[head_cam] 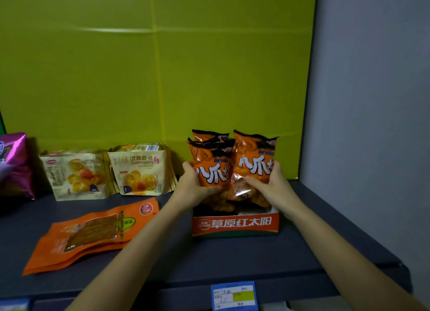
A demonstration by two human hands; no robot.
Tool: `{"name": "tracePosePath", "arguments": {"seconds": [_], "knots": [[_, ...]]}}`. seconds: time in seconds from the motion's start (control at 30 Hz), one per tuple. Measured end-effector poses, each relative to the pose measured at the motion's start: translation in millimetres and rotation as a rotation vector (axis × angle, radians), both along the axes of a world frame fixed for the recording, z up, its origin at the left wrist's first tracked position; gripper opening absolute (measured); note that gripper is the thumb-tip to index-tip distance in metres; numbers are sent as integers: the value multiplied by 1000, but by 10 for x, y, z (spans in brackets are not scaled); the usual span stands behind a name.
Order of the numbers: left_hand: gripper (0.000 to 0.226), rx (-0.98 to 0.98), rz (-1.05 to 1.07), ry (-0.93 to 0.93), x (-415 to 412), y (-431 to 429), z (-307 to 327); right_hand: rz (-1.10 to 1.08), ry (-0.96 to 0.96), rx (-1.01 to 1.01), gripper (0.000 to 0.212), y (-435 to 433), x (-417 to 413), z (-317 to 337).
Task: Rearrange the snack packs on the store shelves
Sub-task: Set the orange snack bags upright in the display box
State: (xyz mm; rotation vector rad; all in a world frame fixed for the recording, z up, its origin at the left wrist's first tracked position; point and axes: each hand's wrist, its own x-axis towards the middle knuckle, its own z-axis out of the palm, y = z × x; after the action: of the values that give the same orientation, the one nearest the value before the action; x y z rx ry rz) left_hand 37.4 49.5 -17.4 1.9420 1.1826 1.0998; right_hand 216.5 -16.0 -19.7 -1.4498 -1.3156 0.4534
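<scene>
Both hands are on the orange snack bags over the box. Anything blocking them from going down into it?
Nothing visible blocks them. The left hand and right hand grip the orange bags upright, their bottoms already inside the open-topped box. The flat orange pouches and croissant packs lie off to the left.

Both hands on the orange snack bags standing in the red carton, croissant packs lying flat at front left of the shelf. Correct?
Not quite. The head view shows the croissant packs standing upright against the green back wall; the flat ones at front left are the orange pouches. The rest holds: left hand and right hand grip the orange snack bags in the red carton.
</scene>
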Motion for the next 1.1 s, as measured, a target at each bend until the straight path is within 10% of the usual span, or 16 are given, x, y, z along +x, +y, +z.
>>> {"name": "tracePosePath", "arguments": {"seconds": [0.27, 0.7, 1.1], "knots": [[88, 71, 12, 4, -63, -15, -56, -157, -337, -32, 110, -75, -74, -26], [73, 175, -9, 142, -132, -216, -58, -173, -599, -156, 106, -70, -159, -19], [38, 175, 394, 191, -1486, -413, -155, 113, -527, 208, 44, -315, -920, 217]]}}
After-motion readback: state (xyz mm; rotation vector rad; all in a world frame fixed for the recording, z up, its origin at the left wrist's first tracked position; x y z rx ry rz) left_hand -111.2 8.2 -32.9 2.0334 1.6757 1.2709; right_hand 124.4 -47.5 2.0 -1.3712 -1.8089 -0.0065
